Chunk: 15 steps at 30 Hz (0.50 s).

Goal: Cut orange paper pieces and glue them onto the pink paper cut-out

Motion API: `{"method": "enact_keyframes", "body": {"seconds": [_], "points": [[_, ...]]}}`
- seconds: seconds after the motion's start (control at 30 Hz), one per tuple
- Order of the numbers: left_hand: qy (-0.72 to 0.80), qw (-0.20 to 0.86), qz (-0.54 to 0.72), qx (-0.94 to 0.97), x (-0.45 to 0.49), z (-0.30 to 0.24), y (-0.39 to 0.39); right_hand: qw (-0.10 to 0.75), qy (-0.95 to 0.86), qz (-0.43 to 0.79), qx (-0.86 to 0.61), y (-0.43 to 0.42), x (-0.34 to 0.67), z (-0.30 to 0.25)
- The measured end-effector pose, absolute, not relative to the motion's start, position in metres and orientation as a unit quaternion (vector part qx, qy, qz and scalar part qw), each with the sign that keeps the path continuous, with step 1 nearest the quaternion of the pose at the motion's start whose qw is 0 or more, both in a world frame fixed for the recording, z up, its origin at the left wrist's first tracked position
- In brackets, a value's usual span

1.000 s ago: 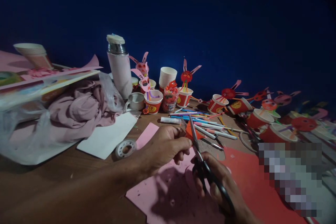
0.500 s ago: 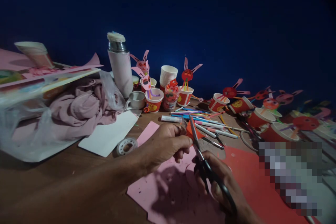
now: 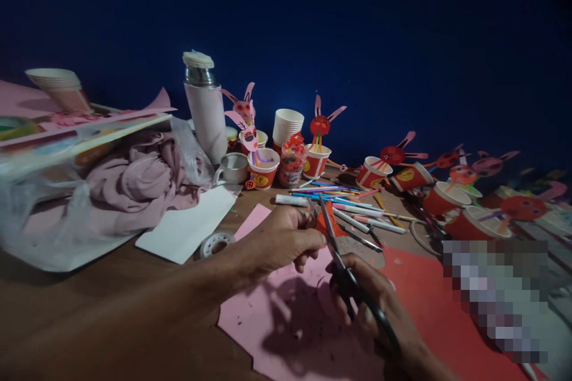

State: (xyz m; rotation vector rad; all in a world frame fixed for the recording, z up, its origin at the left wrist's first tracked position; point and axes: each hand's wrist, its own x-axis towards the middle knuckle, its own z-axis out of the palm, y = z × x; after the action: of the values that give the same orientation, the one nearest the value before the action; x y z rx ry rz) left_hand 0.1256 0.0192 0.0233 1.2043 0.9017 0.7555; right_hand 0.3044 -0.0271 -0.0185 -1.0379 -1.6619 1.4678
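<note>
My left hand (image 3: 279,239) pinches a small orange-red paper piece (image 3: 328,221) above the table. Black-handled scissors (image 3: 346,277) are in my right hand (image 3: 373,303), fingers through the loops, and their blades reach up into the paper piece. Below both hands lies a pink sheet (image 3: 295,324), and a red sheet (image 3: 435,321) lies to its right.
Beyond my hands lie several pens and markers (image 3: 351,202) and a glue stick (image 3: 291,200). Paper cups with bunny figures (image 3: 316,158) line the back, beside a thermos (image 3: 206,110) and a cup stack (image 3: 286,126). A tape roll (image 3: 215,244), white paper (image 3: 187,225) and bagged pink cloth (image 3: 134,181) lie left.
Both hands stay together at the paper piece. The scissor blades have edged slightly further along the paper, and the view has shifted a little.
</note>
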Motion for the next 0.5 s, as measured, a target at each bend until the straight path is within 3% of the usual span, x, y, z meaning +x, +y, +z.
{"method": "enact_keyframes", "body": {"seconds": [0.5], "points": [[0.391, 0.674, 0.303, 0.55, 0.1214, 0.0211, 0.0243, 0.342, -0.642, 0.572, -0.381, -0.0265, 0.3088, -0.0243]]}}
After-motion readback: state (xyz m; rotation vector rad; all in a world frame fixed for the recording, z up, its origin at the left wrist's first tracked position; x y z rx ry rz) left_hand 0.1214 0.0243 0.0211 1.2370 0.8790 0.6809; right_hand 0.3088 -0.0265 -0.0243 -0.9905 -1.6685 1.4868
